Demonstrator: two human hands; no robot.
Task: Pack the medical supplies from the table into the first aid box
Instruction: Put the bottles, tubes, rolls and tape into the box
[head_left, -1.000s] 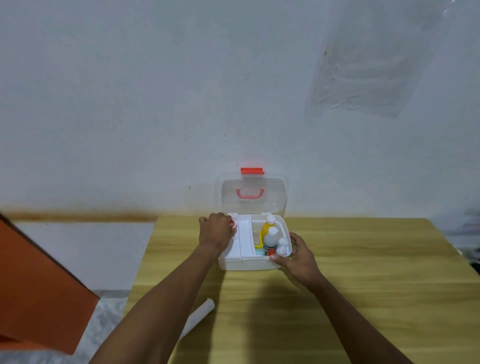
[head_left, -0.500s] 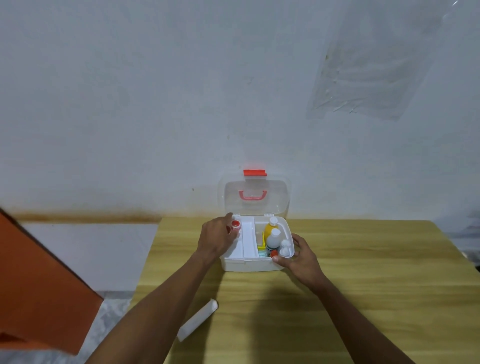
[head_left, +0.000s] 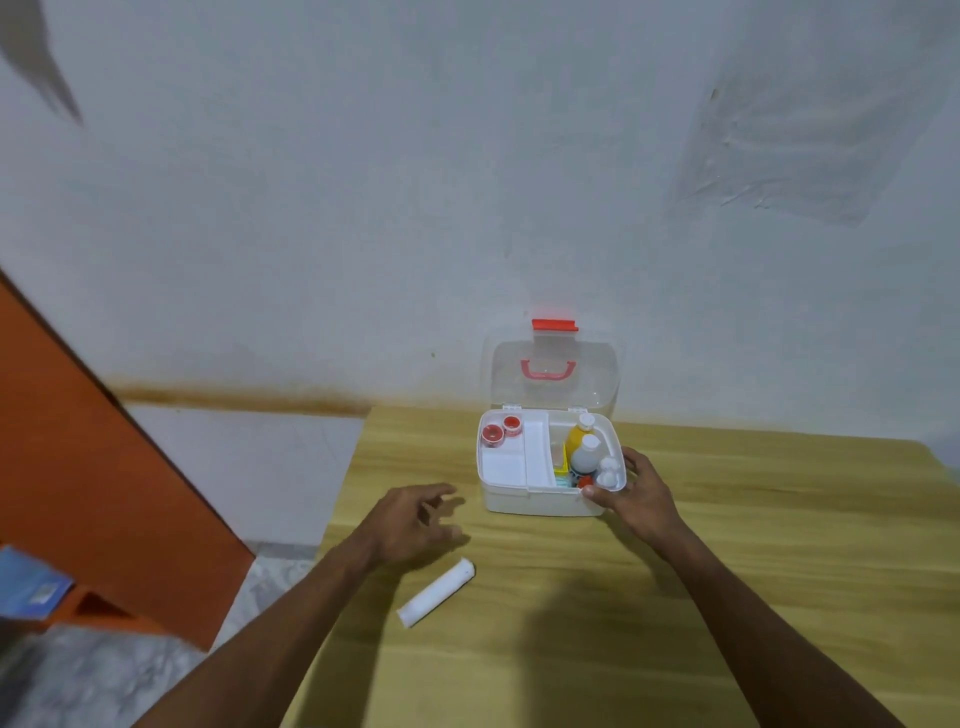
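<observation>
Left hand (head_left: 415, 525): yours hovered empty, fingers spread, above the bandage roll (head_left: 435, 592) on the counter (head_left: 727, 597).
Right hand (head_left: 631, 493): yours gripped the box (head_left: 530, 499) corner.

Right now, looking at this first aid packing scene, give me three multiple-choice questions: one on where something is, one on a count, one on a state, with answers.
1. Where does the white bandage roll lie?
A. In the tray
B. On the table, nearer the camera than the first aid box
C. On the floor

2. How many red-centred tape rolls sit in the tray's left rear compartment?
A. One
B. Two
C. Four

3. What state is the clear lid in?
A. Open, standing upright
B. Shut and latched
C. Taken off

Answers: 1 B, the roll rests on the wood by the empty, open left hand. 2 B, two rolls sit side by side. 3 A, the lid stands against the wall while the right hand steadies the box corner.
</observation>
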